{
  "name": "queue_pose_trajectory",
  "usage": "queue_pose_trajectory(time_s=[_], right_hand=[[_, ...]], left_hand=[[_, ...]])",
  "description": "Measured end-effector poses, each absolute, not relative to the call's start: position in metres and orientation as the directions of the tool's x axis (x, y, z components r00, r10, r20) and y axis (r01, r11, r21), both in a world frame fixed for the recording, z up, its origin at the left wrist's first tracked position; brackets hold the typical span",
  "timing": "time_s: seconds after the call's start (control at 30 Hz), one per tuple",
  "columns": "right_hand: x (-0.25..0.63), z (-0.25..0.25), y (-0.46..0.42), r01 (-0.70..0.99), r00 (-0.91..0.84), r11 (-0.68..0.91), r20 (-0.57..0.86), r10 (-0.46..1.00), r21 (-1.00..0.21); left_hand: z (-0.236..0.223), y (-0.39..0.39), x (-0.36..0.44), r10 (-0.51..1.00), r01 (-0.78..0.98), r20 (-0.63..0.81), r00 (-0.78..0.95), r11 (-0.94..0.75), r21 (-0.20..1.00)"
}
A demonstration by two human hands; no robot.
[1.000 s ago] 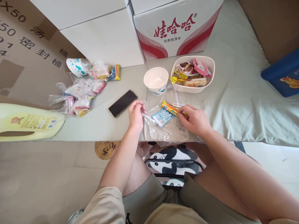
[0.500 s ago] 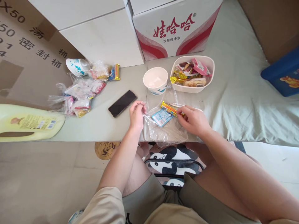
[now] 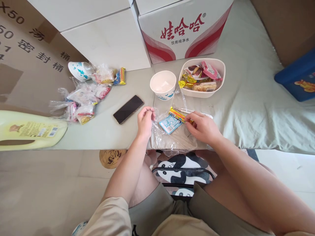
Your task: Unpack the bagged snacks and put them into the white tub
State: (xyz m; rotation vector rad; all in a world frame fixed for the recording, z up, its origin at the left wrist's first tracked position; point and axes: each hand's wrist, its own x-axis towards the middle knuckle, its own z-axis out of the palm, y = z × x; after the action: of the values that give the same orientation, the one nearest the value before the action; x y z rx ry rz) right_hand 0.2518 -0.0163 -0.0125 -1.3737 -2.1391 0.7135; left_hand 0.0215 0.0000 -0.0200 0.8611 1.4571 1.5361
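Note:
A clear plastic bag [image 3: 172, 139] lies on the table edge in front of me. Inside it are a blue snack packet [image 3: 169, 124] and a yellow-orange snack bar [image 3: 177, 114]. My left hand [image 3: 145, 122] pinches the bag's left edge with closed fingers. My right hand [image 3: 203, 127] is closed on the right end of the yellow-orange bar, at the bag's mouth.
A white paper cup [image 3: 163, 85] and a white bowl of wrapped snacks [image 3: 202, 78] stand just behind. A black phone [image 3: 128, 109] lies left of my hands. Bagged snacks [image 3: 83, 98], a tipped cup [image 3: 80, 70], a yellow bottle [image 3: 29, 131] and a red-white carton [image 3: 183, 29] surround them.
My right hand has slid slightly left with the yellow-orange bar, further into the bag. The left hand keeps its pinch on the bag edge.

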Motion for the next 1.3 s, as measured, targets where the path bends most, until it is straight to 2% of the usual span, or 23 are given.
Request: queue_pose_trajectory(time_s=[0.23, 0.37, 0.47, 0.6, 0.67, 0.73, 0.8, 0.83, 0.93, 1.03, 1.13, 1.2, 1.3], right_hand=[[0.252, -0.015, -0.016, 0.652, -0.366, 0.364, 0.145, 0.919, -0.665], [0.253, -0.012, -0.016, 0.622, -0.366, 0.368, 0.159, 0.917, -0.691], [0.261, -0.005, -0.014, 0.587, -0.281, 0.354, 0.227, 0.932, -0.728], [0.28, 0.004, -0.008, 0.621, 0.025, 0.204, 0.279, 0.96, -0.757], [0.288, 0.004, -0.004, 0.642, 0.078, 0.174, 0.289, 0.954, -0.747], [0.294, 0.0, -0.001, 0.654, 0.009, 0.222, 0.302, 0.953, -0.723], [0.298, -0.007, 0.002, 0.637, -0.154, 0.329, 0.303, 0.94, -0.697], [0.299, -0.011, 0.003, 0.622, -0.247, 0.387, 0.299, 0.922, -0.681], [0.299, -0.023, 0.004, 0.632, -0.424, 0.493, 0.266, 0.866, -0.598], [0.294, -0.029, 0.003, 0.69, -0.424, 0.504, 0.274, 0.863, -0.52], [0.288, -0.025, 0.003, 0.657, -0.37, 0.518, 0.365, 0.854, -0.548], [0.285, -0.019, 0.002, 0.634, -0.324, 0.512, 0.402, 0.857, -0.58], [0.281, -0.009, -0.002, 0.659, -0.254, 0.428, 0.353, 0.901, -0.618]], left_hand=[[-0.018, 0.0, 0.021, 0.916, -0.1, -0.076, -0.394, 0.04, 0.994], [-0.017, -0.002, 0.015, 0.941, -0.002, -0.06, -0.332, 0.063, 0.998], [-0.016, -0.008, 0.005, 0.934, 0.19, 0.081, -0.347, -0.015, 0.982], [-0.009, -0.022, -0.006, 0.804, 0.507, 0.366, -0.469, -0.095, 0.857], [-0.004, -0.029, -0.009, 0.807, 0.574, 0.445, -0.389, -0.166, 0.802], [0.0, -0.034, -0.01, 0.891, 0.574, 0.429, -0.146, -0.277, 0.771], [0.004, -0.036, -0.013, 0.934, 0.574, 0.337, 0.117, -0.341, 0.744], [0.004, -0.036, -0.015, 0.937, 0.596, 0.3, 0.179, -0.346, 0.725], [0.004, -0.038, -0.024, 0.95, 0.694, 0.292, 0.113, -0.286, 0.661], [0.003, -0.045, -0.026, 0.936, 0.747, 0.345, 0.062, -0.273, 0.606], [0.003, -0.058, -0.015, 0.914, 0.739, 0.356, 0.194, -0.375, 0.56], [0.004, -0.065, -0.005, 0.914, 0.751, 0.304, 0.269, -0.397, 0.528], [0.003, -0.068, 0.003, 0.937, 0.809, 0.221, 0.27, -0.346, 0.476]])
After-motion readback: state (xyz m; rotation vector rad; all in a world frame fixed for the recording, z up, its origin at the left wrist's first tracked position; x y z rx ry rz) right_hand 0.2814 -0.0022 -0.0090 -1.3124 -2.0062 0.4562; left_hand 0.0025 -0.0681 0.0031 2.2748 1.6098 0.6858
